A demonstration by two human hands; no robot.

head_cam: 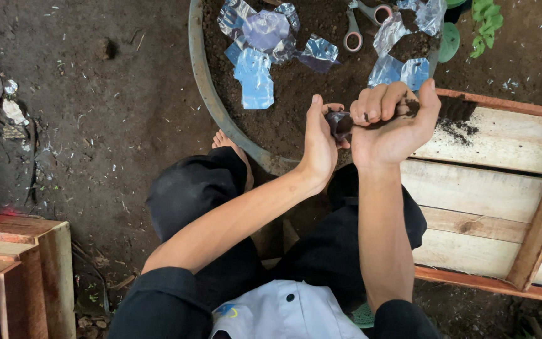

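The left hand (318, 141) holds a small dark bag (339, 123) open. The right hand (391, 120) is closed around some soil and rests on the bag's top, just above the near rim of the big round tub (203, 81) of soil. It is best to keep the bag's mouth wide and let the soil fall in slowly. The fingers hide most of the bag. Scissors (360, 25) lie in the tub's far side, cut off at the top.

bare dark earth floor (95, 125), littered with scraps. right of it lies a pale plank pallet (490, 188) with reddish rails; reddish wooden boxes (14, 270) stand at its lower left. soft daylight.
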